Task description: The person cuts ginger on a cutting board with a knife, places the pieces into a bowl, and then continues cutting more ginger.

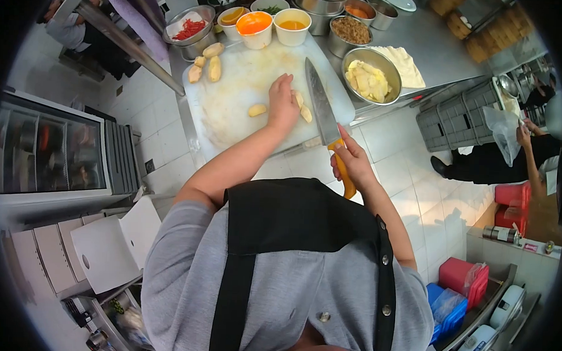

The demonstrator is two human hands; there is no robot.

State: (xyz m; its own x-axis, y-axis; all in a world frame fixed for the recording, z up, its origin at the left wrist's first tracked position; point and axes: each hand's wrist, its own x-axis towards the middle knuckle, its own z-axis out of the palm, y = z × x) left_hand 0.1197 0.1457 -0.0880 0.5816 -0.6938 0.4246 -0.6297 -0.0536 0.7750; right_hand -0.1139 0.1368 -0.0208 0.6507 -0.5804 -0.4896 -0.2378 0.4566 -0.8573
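Note:
My right hand (351,158) is wrapped round the yellow handle of a large kitchen knife (321,101), its blade pointing away over the right part of the white cutting board (230,112). My left hand (284,105) is on the board just left of the blade, fingers together and curled against a pale piece of peeled ginger (305,112). The fingertips are partly hidden. Left of that hand lies another short ginger piece (257,110). Several more ginger pieces (215,68) sit at the board's far left.
Tubs of orange sauce (254,30) and yellow liquid (292,27) line the board's far edge, beside a bowl of red strips (189,30). To the right are a metal bowl of pale yellow pieces (367,81), brown mince (351,30) and a folded cloth (401,65). A co-worker (511,152) holds a plastic bag.

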